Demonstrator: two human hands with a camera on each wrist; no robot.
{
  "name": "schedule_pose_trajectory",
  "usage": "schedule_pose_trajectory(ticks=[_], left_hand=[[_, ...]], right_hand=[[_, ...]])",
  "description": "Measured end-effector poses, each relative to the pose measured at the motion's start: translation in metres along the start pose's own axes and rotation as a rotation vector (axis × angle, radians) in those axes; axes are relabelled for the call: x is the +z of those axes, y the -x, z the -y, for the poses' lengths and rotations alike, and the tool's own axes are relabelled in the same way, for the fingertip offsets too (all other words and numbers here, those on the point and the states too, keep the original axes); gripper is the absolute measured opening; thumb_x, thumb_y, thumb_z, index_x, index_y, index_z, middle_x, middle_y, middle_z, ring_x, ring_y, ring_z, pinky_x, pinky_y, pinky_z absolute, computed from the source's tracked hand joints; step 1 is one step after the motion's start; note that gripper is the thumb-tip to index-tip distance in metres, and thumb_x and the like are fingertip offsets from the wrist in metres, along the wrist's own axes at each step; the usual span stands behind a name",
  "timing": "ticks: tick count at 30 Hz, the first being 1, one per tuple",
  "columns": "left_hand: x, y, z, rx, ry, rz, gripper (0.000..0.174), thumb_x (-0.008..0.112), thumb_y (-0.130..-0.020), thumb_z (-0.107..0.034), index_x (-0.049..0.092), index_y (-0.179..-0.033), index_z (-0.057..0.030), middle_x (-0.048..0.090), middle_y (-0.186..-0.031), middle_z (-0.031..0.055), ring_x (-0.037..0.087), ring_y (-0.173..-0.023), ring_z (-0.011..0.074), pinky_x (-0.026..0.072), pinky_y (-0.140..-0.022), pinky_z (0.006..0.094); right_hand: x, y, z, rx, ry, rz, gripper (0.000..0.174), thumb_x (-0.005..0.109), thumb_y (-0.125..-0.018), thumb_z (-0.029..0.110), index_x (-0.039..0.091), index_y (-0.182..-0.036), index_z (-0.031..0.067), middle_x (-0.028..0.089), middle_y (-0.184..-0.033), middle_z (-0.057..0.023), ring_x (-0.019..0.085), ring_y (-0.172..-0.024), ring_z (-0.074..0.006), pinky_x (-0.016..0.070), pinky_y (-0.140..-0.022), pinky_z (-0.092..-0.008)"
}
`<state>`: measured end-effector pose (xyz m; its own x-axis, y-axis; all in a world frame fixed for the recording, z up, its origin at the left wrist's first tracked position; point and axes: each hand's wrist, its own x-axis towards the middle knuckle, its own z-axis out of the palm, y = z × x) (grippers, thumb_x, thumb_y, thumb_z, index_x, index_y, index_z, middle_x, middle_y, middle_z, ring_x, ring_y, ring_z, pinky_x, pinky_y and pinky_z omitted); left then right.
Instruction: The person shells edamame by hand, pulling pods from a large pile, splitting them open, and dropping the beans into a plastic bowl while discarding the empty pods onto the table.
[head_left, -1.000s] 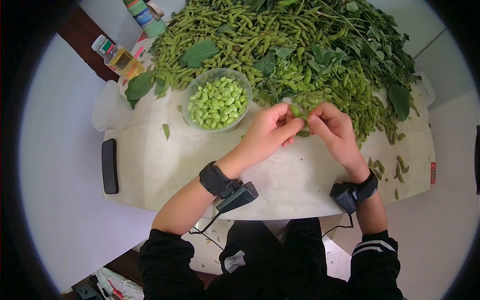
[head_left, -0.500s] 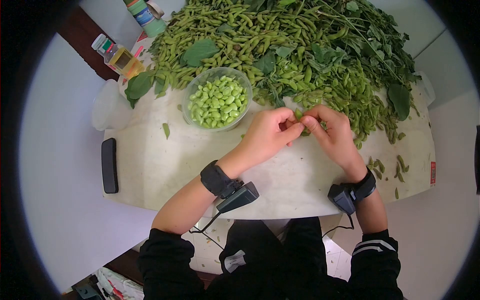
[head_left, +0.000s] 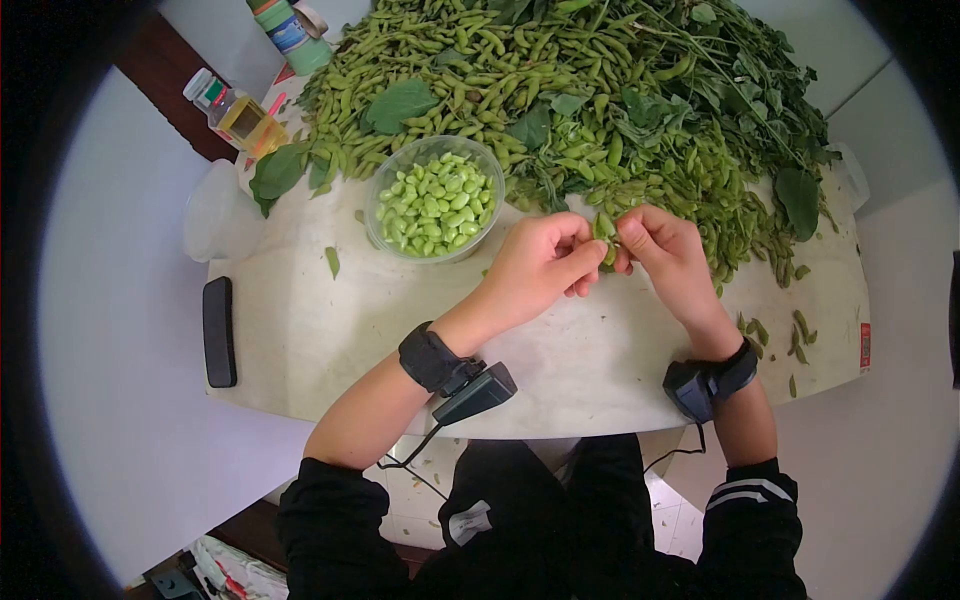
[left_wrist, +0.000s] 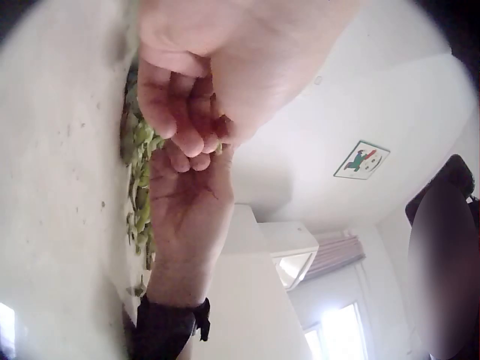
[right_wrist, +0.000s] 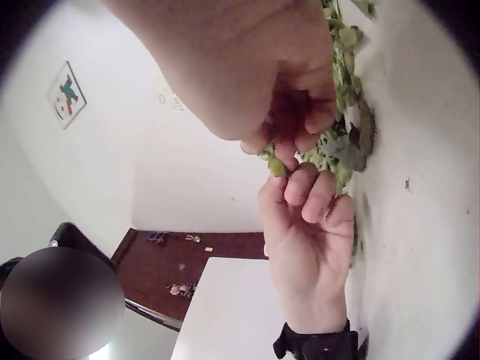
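Both hands meet over the table at the near edge of the pod pile. My left hand [head_left: 545,268] pinches a green soybean pod [head_left: 604,226] between thumb and curled fingers. From the other side, the right hand [head_left: 672,262] grips the same pod, its thumb and forefinger at the pod's edge. A pale green bean [right_wrist: 277,166] shows at the fingertips in the right wrist view. To the left of the hands stands a clear round tub [head_left: 373,222] holding many shelled green beans [head_left: 440,205].
A large heap of pods [head_left: 480,70] and leafy stalks [head_left: 750,90] covers the table's far side. On the left are a phone [head_left: 219,331], an empty clear tub [head_left: 222,215], a bottle of yellow liquid [head_left: 245,120] and a green container [head_left: 295,38]. Loose pods [head_left: 800,335] lie at right.
The hands stay over the same spot. Both drew closer together around the pod, then the right fingers shifted slightly right. The pod now stands more upright between the fingertips.
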<state>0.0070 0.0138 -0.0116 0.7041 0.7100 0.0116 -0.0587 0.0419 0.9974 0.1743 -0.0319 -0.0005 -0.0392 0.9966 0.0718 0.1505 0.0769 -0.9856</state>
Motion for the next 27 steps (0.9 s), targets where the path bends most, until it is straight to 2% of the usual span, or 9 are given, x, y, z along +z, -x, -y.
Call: schedule_pose_trajectory(ticks=[4, 6, 11, 14, 16, 19, 20, 22, 27], left_hand=[[-0.002, -0.001, 0.001, 0.019, 0.131, 0.06, 0.014, 0.05, -0.086, -0.013, 0.049, -0.077, -0.0033, 0.052, -0.06, 0.0007, 0.048, -0.052, 0.0068, 0.0388, -0.048, 0.0197], [-0.002, -0.001, -0.001, 0.007, 0.148, 0.086, 0.013, 0.05, -0.086, -0.013, 0.049, -0.077, -0.0035, 0.052, -0.061, 0.0006, 0.048, -0.052, 0.007, 0.039, -0.048, 0.0198], [-0.001, -0.002, 0.002, -0.034, 0.146, 0.13, 0.012, 0.049, -0.086, -0.013, 0.049, -0.079, -0.0033, 0.052, -0.061, 0.0004, 0.05, -0.053, 0.0073, 0.0396, -0.049, 0.0199], [-0.001, -0.003, 0.004, -0.039, 0.072, 0.06, 0.01, 0.05, -0.086, -0.012, 0.05, -0.088, -0.0023, 0.053, -0.068, 0.0012, 0.05, -0.056, 0.0073, 0.0404, -0.05, 0.0198], [0.002, -0.002, 0.002, 0.035, -0.002, -0.065, 0.017, 0.05, -0.085, -0.012, 0.048, -0.099, -0.0024, 0.053, -0.078, 0.0021, 0.05, -0.059, 0.0074, 0.0408, -0.051, 0.0198], [0.002, -0.002, 0.0, 0.066, 0.05, -0.064, 0.025, 0.051, -0.084, -0.01, 0.046, -0.108, -0.0038, 0.053, -0.085, 0.002, 0.051, -0.065, 0.0069, 0.041, -0.053, 0.0195], [0.001, -0.002, 0.001, 0.066, 0.05, -0.064, 0.025, 0.051, -0.084, -0.01, 0.046, -0.108, -0.0038, 0.053, -0.085, 0.002, 0.051, -0.065, 0.0069, 0.041, -0.053, 0.0195], [-0.001, -0.004, 0.004, 0.237, -0.162, -0.074, 0.026, 0.052, -0.084, -0.009, 0.047, -0.109, -0.0039, 0.053, -0.088, 0.0017, 0.052, -0.074, 0.0062, 0.0411, -0.055, 0.0188], [0.002, -0.003, 0.002, 0.208, -0.182, -0.124, 0.022, 0.054, -0.08, -0.01, 0.053, -0.101, -0.0018, 0.058, -0.091, 0.0066, 0.056, -0.078, 0.0111, 0.0441, -0.059, 0.023]], right_hand=[[-0.003, 0.0, 0.005, 0.114, -0.15, 0.045, 0.029, 0.044, -0.091, 0.025, 0.053, -0.077, 0.0009, 0.052, -0.063, -0.0018, 0.047, -0.057, -0.008, 0.0381, -0.055, -0.0214], [-0.007, -0.001, 0.0, 0.216, -0.539, 0.113, 0.032, 0.042, -0.091, 0.028, 0.053, -0.079, 0.0009, 0.051, -0.064, -0.0025, 0.046, -0.056, -0.009, 0.0374, -0.055, -0.0218], [-0.008, -0.002, 0.003, 0.272, -0.478, 0.105, 0.033, 0.043, -0.091, 0.03, 0.054, -0.08, 0.0011, 0.05, -0.065, -0.0027, 0.044, -0.056, -0.0087, 0.0367, -0.054, -0.0217], [-0.008, -0.002, 0.002, 0.29, -0.364, 0.108, 0.033, 0.044, -0.09, 0.031, 0.054, -0.08, 0.0015, 0.05, -0.063, -0.0019, 0.044, -0.056, -0.0079, 0.0361, -0.054, -0.021], [-0.007, -0.002, 0.001, 0.294, -0.308, 0.122, 0.033, 0.044, -0.09, 0.032, 0.054, -0.081, 0.0017, 0.05, -0.062, -0.0015, 0.044, -0.055, -0.0075, 0.0357, -0.053, -0.0206], [-0.006, -0.001, 0.0, 0.289, -0.321, 0.105, 0.034, 0.044, -0.09, 0.034, 0.054, -0.08, 0.0025, 0.049, -0.06, -0.0006, 0.044, -0.055, -0.0069, 0.0351, -0.052, -0.0203], [-0.007, -0.001, 0.0, 0.294, -0.321, 0.111, 0.034, 0.044, -0.09, 0.034, 0.054, -0.08, 0.0028, 0.049, -0.06, -0.0004, 0.044, -0.054, -0.0068, 0.0349, -0.052, -0.0203], [-0.007, 0.0, 0.0, 0.299, -0.322, 0.116, 0.035, 0.043, -0.09, 0.034, 0.054, -0.079, 0.0032, 0.049, -0.059, -0.0002, 0.043, -0.054, -0.0067, 0.0347, -0.052, -0.0204], [-0.008, 0.0, -0.008, 0.219, -0.253, 0.13, 0.038, 0.047, -0.088, 0.039, 0.054, -0.077, 0.004, 0.049, -0.059, 0.0009, 0.043, -0.054, -0.006, 0.0342, -0.051, -0.02]])
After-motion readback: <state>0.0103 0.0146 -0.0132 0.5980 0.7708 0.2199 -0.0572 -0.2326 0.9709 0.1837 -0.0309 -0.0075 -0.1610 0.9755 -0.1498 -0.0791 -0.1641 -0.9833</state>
